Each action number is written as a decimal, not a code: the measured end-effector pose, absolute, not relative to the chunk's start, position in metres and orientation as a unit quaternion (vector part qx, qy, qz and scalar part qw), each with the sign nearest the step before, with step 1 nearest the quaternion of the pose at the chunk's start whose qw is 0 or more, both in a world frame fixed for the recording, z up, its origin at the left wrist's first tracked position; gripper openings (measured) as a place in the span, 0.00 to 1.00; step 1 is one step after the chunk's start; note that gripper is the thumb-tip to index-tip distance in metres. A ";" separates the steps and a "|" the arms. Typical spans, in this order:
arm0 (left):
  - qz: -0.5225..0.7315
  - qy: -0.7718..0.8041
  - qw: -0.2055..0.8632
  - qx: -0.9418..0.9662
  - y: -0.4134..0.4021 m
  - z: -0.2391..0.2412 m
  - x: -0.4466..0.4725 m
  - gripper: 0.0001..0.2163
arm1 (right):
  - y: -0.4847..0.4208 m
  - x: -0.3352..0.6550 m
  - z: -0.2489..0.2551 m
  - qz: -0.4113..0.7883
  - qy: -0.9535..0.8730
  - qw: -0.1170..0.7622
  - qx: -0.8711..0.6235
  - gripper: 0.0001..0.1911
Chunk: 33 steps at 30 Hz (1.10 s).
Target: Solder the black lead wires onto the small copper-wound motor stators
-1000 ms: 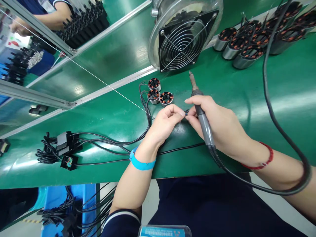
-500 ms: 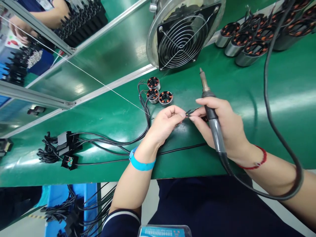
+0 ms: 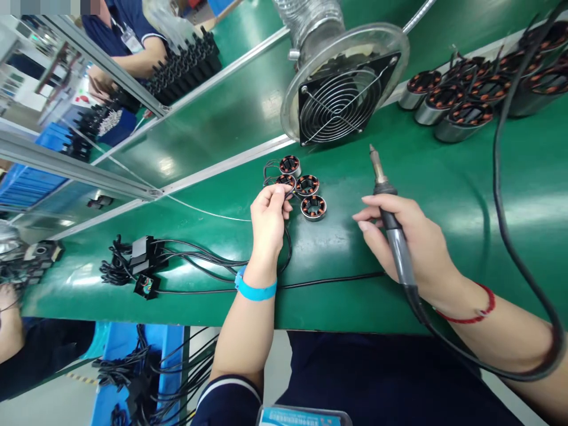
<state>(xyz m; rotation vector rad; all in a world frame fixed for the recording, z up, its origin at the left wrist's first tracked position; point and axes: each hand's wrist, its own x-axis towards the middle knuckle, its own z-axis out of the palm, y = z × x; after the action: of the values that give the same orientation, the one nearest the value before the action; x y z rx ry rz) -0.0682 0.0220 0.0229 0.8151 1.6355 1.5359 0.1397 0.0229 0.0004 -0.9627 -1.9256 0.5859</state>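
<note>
My right hand point(image 3: 410, 239) grips a soldering iron point(image 3: 390, 225), its tip pointing away toward the fan. My left hand point(image 3: 268, 222), with a blue wrist strap, has reached forward and closes its fingers on a small copper-wound stator point(image 3: 285, 180). Three more small stators sit by it, the nearest stator point(image 3: 313, 207) just right of my fingers. Black wires point(image 3: 199, 257) run from these stators leftward to black connectors point(image 3: 144, 266) on the green bench point(image 3: 444, 177).
A round extractor fan point(image 3: 341, 97) with a wire guard stands behind the stators. Several larger wound stators point(image 3: 461, 100) line the far right. The iron's black cord point(image 3: 523, 266) loops at right. A co-worker's arm point(image 3: 133, 56) and black parts are at top left; another hand point(image 3: 6, 296) at left edge.
My hands separated: the left let go of the wire ends and moved forward to the small stators. The right hand drew back with the iron. The camera tilted up slightly.
</note>
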 end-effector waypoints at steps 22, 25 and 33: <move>0.513 0.546 0.567 0.343 -0.003 0.026 -0.003 0.08 | 0.022 0.135 0.000 0.239 -0.791 0.488 -0.283 0.21; 0.493 0.543 0.543 0.410 -0.006 0.024 -0.008 0.04 | 0.023 0.135 0.004 0.216 -0.800 0.479 -0.291 0.17; 0.221 0.580 0.268 0.736 -0.006 0.039 -0.027 0.07 | 0.042 0.185 0.048 0.061 -0.865 0.394 -0.304 0.12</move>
<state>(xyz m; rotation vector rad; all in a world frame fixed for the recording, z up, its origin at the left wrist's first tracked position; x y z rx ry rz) -0.0273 -0.0061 0.0392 1.9863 1.5653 0.5957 0.1849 0.0420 0.0477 -0.7702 -2.1953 0.1543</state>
